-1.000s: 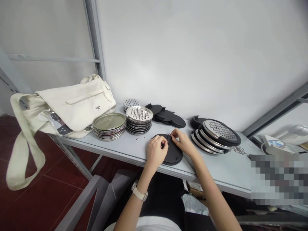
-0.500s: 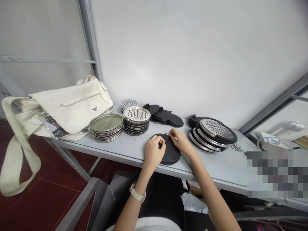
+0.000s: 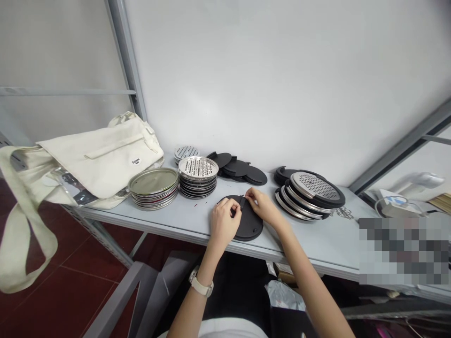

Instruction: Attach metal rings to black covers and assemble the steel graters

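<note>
A flat, round black disc (image 3: 248, 230) lies on the table in front of me, with a short raised bar near its far edge and a small round knob near its right front. My left hand (image 3: 225, 218) rests over the disc's left side, fingers curled in a pinch; whatever they hold is hidden. At the far edge, my right hand (image 3: 260, 204) pinches a small shiny metal piece (image 3: 243, 195) beside the bar, too small to make out fully. Both hands are close together.
Left stand a stack of greenish round lids (image 3: 153, 180) and a stack of grater discs (image 3: 198, 169). Behind are black discs (image 3: 237, 166). Right is a pile of grater discs in black holders (image 3: 315, 187), beside metal chains (image 3: 343, 212). A cream bag (image 3: 105, 152) sits far left.
The view has shifted slightly. Both hands keep nearly the same pinched pose at the black disc, and nothing has visibly been picked up or let go.
</note>
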Tool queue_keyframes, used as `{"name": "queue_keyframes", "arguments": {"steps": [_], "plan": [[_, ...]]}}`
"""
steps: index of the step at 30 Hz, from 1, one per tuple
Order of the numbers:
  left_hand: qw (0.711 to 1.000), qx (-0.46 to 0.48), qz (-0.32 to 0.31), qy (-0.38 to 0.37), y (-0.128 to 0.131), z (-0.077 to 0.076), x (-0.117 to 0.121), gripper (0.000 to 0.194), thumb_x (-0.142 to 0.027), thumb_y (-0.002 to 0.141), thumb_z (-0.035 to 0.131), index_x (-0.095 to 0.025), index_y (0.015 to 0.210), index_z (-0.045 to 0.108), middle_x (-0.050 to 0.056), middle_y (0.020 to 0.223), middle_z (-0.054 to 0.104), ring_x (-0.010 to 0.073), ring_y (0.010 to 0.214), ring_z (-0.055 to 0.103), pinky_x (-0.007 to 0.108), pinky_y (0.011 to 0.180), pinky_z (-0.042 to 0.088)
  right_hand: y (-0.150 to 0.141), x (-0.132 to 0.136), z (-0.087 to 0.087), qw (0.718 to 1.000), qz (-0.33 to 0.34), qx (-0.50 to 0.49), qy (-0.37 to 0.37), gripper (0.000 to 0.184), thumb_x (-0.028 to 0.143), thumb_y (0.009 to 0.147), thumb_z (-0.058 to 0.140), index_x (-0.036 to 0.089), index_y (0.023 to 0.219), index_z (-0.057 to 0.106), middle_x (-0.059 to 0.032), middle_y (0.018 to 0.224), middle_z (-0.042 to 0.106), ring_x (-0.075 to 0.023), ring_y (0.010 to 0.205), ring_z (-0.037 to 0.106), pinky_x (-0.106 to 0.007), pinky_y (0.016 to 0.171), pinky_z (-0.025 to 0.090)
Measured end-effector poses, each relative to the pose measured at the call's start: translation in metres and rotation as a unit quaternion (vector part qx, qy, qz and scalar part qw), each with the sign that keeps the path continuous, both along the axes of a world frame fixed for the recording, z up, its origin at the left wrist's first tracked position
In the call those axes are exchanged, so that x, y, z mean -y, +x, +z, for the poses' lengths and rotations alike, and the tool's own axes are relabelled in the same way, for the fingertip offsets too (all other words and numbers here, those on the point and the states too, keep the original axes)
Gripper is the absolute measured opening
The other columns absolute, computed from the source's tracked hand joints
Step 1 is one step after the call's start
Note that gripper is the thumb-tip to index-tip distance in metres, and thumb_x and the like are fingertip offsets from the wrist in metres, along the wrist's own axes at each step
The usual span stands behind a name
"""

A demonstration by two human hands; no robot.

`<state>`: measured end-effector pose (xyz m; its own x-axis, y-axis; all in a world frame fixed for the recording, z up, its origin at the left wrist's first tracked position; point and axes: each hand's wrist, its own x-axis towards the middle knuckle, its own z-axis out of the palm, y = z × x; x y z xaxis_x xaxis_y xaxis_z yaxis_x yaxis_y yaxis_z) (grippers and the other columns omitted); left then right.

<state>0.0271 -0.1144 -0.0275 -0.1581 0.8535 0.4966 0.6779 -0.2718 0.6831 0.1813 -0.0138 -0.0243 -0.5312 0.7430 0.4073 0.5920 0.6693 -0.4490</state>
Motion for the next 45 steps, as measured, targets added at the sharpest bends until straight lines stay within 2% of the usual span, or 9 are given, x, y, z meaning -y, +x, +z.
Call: {"name": "queue_keyframes", "arguments": {"steps": [20, 32, 45], "plan": [[1.0, 0.002, -0.004, 0.008, -0.001, -0.0009, 0.0017, 0.012, -0.015, 0.086, 0.052, -0.021, 0.077, 0.057, -0.002, 0.077, 0.058, 0.0124, 0.068, 0.05, 0.025, 0.067, 0.038, -0.0013, 0.002, 0.0017, 0.999, -0.011, 0.033, 0.008, 0.011, 0.018, 0.088, 0.04, 0.02, 0.082, 0.049, -0.006, 0.075, 0.06, -0.0205, 0.073, 0.057, -0.032, 0.069, 0.045], [1.0, 0.003, -0.005, 0.013, -0.0004, -0.002, 0.0013, 0.011, -0.015, 0.086, 0.052, -0.021, 0.077, 0.056, -0.002, 0.077, 0.058, 0.0122, 0.068, 0.05, 0.024, 0.067, 0.038, 0.0009, -0.0014, -0.0041, 1.0, 0.002, 0.0, 0.0, 0.019, 0.014, 0.088, 0.041, 0.017, 0.093, 0.059, -0.0113, 0.095, 0.066, -0.0219, 0.088, 0.061, -0.037, 0.082, 0.048], [1.0, -0.004, -0.002, -0.002, -0.0003, 0.0014, 0.0016, 0.012, -0.015, 0.085, 0.052, -0.021, 0.077, 0.057, -0.002, 0.077, 0.058, 0.0118, 0.065, 0.049, 0.025, 0.068, 0.038, -0.0006, 0.0018, -0.0022, 1.0, -0.001, -0.026, -0.001, 0.022, 0.014, 0.088, 0.044, 0.017, 0.1, 0.062, -0.0074, 0.09, 0.058, -0.0189, 0.082, 0.059, -0.035, 0.079, 0.048]]}}
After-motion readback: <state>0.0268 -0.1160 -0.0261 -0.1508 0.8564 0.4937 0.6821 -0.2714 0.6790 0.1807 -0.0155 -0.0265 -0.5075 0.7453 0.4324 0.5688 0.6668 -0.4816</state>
